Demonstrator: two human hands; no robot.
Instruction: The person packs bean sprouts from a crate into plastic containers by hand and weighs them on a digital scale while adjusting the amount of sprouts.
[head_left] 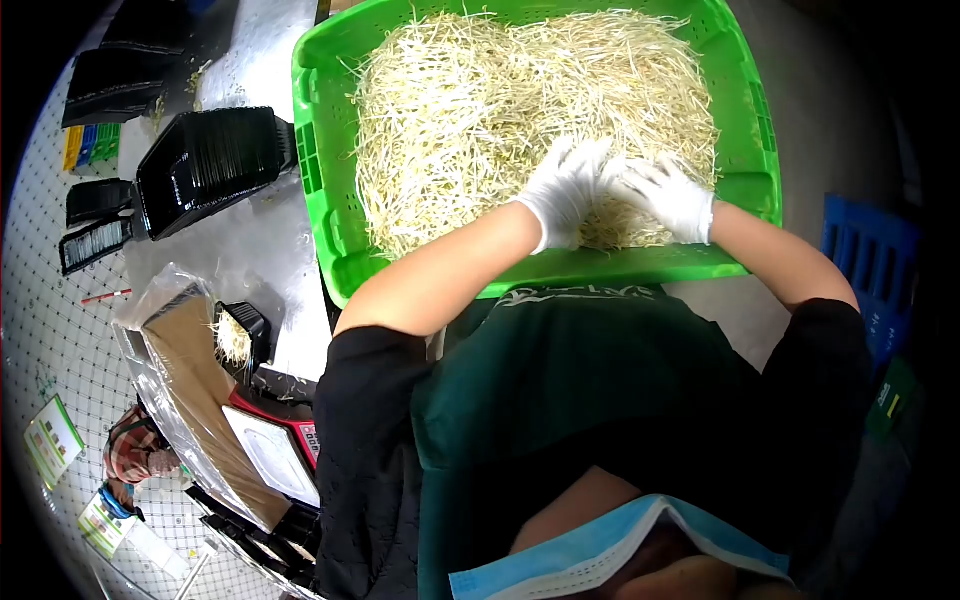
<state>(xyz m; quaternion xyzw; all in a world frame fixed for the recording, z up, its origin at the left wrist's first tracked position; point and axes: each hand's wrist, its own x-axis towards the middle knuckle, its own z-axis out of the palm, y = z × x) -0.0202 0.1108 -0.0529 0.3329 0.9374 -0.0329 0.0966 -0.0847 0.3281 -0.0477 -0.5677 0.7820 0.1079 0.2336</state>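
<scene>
A large green crate [322, 205] is filled with a heap of pale bean sprouts [440, 130]. My left hand [568, 190], in a white glove, lies on the sprouts near the crate's front side, its fingers stretched out and apart. Beside it, my right hand [672, 196], gloved the same way, rests on the heap with fingers spread and pointing toward the left hand. The fingertips of the two hands come close together; whether they touch is unclear. Neither hand visibly grips a clump.
Stacked black plastic trays [215, 165] stand on the metal table [240, 255] to the left. Nearer me are a small black tray with sprouts [236, 338], a red scale [275, 450] and a plastic-lined carton [185, 370]. A blue crate [870, 270] stands at right.
</scene>
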